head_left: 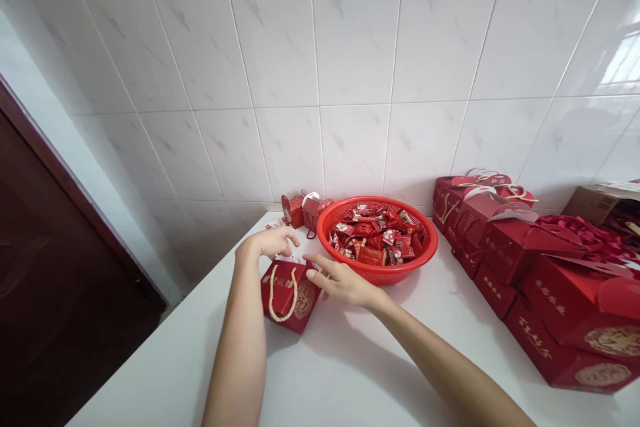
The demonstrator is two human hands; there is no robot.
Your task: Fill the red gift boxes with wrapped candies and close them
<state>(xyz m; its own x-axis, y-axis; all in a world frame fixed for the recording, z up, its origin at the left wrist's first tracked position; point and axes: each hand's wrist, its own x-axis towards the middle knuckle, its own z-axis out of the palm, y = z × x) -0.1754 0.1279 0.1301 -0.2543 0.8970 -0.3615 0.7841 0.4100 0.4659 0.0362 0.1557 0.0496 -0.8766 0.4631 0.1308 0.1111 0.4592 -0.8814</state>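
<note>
A small red gift box (285,293) with gold lettering and a twisted cream rope handle (271,307) stands tilted to my view on the white table. My left hand (274,242) arches over its top from the left, fingers apart and bent, some of them hidden behind the box. At the box's upper right corner, my right hand (345,281) rests its fingertips by the edge, thumb and fingers apart. White flaps or paper show at the box's top between my hands. Just beyond sits a red plastic basket (425,255) filled with red-wrapped candies (373,240).
Two small red boxes (310,210) stand against the tiled wall (355,147), left of the basket. Stacked red gift boxes (530,333) line the right side, with a cardboard box (585,207) behind them. The table's left edge (165,327) runs near a dark door (60,267).
</note>
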